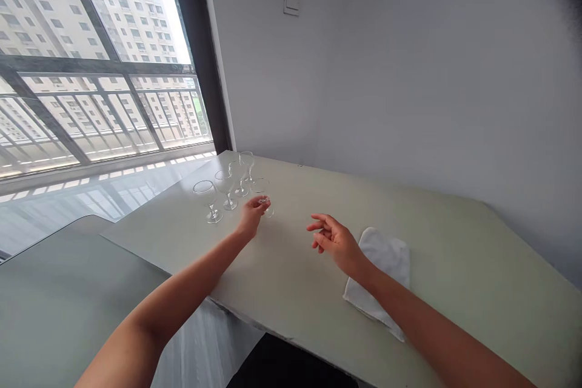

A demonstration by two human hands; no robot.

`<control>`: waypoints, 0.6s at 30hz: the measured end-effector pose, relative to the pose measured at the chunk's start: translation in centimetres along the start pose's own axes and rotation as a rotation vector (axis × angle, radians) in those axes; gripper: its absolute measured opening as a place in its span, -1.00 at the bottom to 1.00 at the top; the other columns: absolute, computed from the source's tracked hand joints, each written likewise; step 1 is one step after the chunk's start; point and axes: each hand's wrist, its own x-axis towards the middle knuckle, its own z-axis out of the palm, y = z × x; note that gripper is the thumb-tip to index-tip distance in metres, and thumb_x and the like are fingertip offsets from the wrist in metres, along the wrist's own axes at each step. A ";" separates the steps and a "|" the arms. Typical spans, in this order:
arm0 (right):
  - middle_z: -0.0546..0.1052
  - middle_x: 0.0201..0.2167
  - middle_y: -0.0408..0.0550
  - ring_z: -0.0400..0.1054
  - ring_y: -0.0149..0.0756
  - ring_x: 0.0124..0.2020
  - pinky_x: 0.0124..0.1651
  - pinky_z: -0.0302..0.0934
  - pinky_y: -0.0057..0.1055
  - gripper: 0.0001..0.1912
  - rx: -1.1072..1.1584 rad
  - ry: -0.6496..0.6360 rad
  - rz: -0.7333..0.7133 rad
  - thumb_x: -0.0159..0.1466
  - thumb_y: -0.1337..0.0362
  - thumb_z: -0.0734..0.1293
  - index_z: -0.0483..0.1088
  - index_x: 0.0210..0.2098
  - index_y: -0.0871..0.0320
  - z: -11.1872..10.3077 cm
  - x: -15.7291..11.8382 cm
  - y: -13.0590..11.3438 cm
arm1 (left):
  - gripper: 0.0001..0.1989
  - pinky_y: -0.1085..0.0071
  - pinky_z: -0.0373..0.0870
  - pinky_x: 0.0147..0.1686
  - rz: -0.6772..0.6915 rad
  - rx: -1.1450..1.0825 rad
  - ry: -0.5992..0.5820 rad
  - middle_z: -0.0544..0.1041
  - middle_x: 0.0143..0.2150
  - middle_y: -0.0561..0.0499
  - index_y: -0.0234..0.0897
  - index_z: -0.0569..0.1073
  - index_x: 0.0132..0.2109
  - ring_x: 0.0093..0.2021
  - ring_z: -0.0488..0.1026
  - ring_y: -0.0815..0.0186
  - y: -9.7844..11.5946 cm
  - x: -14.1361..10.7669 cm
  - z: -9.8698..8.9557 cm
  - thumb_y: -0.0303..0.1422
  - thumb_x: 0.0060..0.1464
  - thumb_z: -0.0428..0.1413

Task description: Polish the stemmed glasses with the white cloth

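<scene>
My left hand [253, 213] is closed around the stem of a clear wine glass [260, 185], whose bowl rises above the fingers and whose foot shows below them. Several more stemmed wine glasses stand upright just left of it, the nearest a wine glass [205, 194] with a wide rim. My right hand [334, 241] hovers over the table with fingers apart and half curled, holding nothing. A folded white cloth [382, 257] lies flat on the tabletop, partly beneath my right wrist and forearm.
The pale table [291, 297] ends at a front edge close to me, and a grey wall [409, 103] with a switch [291, 0] borders its far side. Another greenish surface [68, 303] sits at lower left. A large window [100, 66] fills the upper left.
</scene>
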 end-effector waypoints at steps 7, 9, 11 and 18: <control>0.45 -0.23 0.00 0.30 -0.43 -0.49 -0.46 0.21 -0.40 -0.72 -0.042 0.243 0.072 0.13 0.23 0.22 0.33 -0.17 0.16 -6.2 -3.3 1.0 | -0.63 0.41 0.33 -0.39 0.043 0.017 0.139 0.34 -0.50 0.09 -0.33 0.46 -0.30 -0.47 0.29 0.44 -0.8 5.3 -1.9 -0.24 -0.34 0.21; 0.45 -0.24 -0.01 0.29 -0.43 -0.48 -0.45 0.21 -0.41 -0.73 -0.041 0.274 0.099 0.13 0.22 0.23 0.33 -0.18 0.15 -7.2 -4.2 1.1 | -0.65 0.41 0.34 -0.40 0.049 0.032 0.170 0.33 -0.51 0.09 -0.33 0.46 -0.30 -0.49 0.28 0.45 -1.0 5.9 -2.1 -0.27 -0.33 0.20; 0.45 -0.25 -0.02 0.29 -0.42 -0.47 -0.43 0.22 -0.40 -0.73 -0.027 0.289 0.124 0.14 0.22 0.23 0.33 -0.17 0.14 -7.7 -4.8 1.2 | -0.67 0.40 0.35 -0.41 0.047 0.048 0.196 0.32 -0.51 0.10 -0.32 0.46 -0.30 -0.52 0.27 0.47 -1.2 6.4 -2.2 -0.29 -0.32 0.19; 0.45 -0.25 0.01 0.30 -0.39 -0.46 -0.43 0.24 -0.38 -0.71 -0.004 0.279 0.182 0.12 0.21 0.23 0.34 -0.17 0.16 -7.7 -5.8 1.5 | -0.73 0.42 0.33 -0.43 0.034 0.122 0.243 0.35 -0.42 0.05 -0.30 0.42 -0.30 -0.50 0.29 0.46 -1.6 7.4 -2.1 -0.35 -0.27 0.13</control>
